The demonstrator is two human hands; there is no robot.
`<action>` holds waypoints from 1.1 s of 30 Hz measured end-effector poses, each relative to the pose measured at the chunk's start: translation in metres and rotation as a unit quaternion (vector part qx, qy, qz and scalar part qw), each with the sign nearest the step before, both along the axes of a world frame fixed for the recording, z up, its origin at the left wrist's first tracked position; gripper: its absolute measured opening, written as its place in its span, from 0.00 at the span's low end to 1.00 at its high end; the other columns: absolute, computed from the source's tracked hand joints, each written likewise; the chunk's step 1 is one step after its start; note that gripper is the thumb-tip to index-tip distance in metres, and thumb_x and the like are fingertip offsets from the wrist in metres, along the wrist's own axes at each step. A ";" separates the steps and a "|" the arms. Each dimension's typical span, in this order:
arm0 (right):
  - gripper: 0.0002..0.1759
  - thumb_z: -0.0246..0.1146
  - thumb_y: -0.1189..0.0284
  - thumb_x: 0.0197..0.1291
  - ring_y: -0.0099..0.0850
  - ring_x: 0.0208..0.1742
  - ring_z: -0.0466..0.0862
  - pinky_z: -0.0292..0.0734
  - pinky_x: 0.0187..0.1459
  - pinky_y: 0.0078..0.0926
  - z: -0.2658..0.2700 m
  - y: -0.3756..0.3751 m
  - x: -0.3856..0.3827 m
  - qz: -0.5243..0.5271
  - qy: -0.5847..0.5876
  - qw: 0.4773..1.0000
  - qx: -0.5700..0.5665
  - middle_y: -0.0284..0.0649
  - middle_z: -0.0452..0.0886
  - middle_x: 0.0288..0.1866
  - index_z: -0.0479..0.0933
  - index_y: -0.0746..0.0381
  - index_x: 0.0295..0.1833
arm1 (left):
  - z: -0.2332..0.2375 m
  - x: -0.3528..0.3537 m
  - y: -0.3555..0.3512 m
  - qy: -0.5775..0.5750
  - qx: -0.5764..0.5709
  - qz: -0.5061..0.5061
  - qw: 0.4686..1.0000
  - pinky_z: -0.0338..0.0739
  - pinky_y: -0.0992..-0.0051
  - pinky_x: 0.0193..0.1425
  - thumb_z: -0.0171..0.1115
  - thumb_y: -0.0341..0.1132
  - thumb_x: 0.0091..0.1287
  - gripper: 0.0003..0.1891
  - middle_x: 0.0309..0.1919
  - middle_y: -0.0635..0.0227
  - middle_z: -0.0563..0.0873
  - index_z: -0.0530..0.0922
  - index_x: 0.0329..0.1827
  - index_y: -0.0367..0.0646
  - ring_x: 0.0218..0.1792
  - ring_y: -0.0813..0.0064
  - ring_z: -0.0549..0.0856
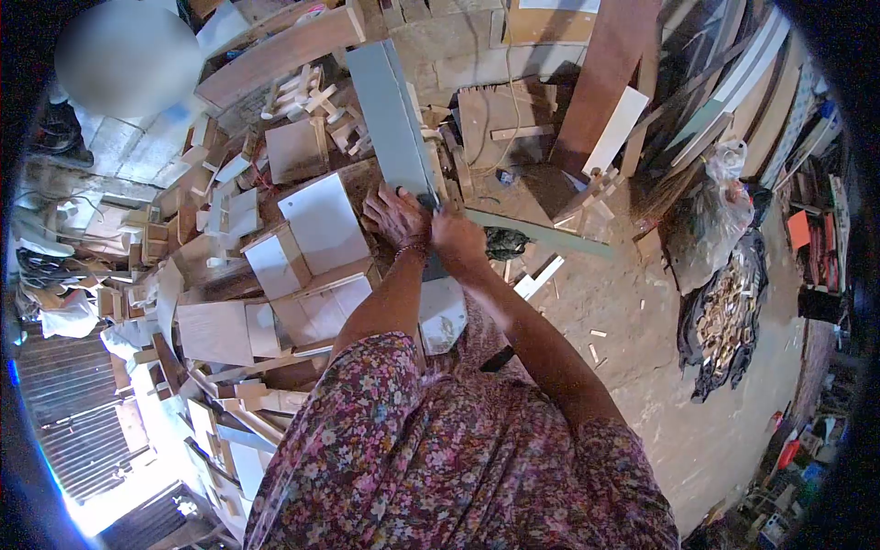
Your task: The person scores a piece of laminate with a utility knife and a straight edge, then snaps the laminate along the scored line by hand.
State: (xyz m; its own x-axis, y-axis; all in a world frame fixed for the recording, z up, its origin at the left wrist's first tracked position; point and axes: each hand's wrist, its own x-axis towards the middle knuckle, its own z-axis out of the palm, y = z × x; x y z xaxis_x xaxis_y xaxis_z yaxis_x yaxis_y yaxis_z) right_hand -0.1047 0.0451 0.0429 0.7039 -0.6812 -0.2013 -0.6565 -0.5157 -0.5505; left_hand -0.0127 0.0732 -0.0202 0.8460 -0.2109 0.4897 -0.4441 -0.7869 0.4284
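Note:
A long grey-green board (390, 110) runs away from my body, with a rough line along its right edge. My left hand (398, 218) lies on the board with its fingers apart, pressing on its surface. Close beside it, my right hand (460, 242) is closed in a fist at the board's right edge. Something small and dark shows just ahead of that fist, but my fingers hide most of it. A narrow grey-green strip (541, 233) extends to the right from behind my right hand.
White and brown panels (325, 225) and wooden offcuts crowd the left side. Tall boards (605, 82) lean at the back. A black sack of wood scraps (729, 321) and a clear plastic bag (720, 220) lie right. Small wood bits (594, 353) litter the floor.

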 end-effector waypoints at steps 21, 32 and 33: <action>0.17 0.41 0.65 0.56 0.48 0.30 0.77 0.72 0.32 0.42 -0.003 -0.007 0.013 -0.027 -0.010 0.999 0.020 0.54 0.75 0.26 0.64 0.69 0.36 | -0.010 0.004 0.003 0.001 0.023 -0.022 0.999 0.51 0.55 0.50 0.43 0.41 0.53 0.19 0.43 0.55 0.67 0.65 0.45 0.40 0.48 0.56 0.63; 0.16 0.42 0.64 0.56 0.46 0.27 0.77 0.73 0.29 0.40 -0.010 -0.012 0.021 -0.037 -0.032 0.999 -0.021 0.53 0.75 0.24 0.63 0.68 0.37 | -0.044 0.013 0.002 -0.073 0.039 -0.011 0.997 0.53 0.54 0.49 0.41 0.45 0.56 0.19 0.44 0.54 0.66 0.65 0.44 0.41 0.48 0.56 0.63; 0.16 0.42 0.63 0.56 0.46 0.27 0.77 0.73 0.28 0.40 -0.018 -0.012 0.023 -0.028 -0.066 0.996 -0.045 0.53 0.75 0.24 0.63 0.68 0.36 | -0.043 0.014 0.003 -0.070 0.050 -0.016 0.996 0.54 0.55 0.48 0.40 0.46 0.56 0.19 0.44 0.55 0.66 0.66 0.43 0.41 0.48 0.56 0.63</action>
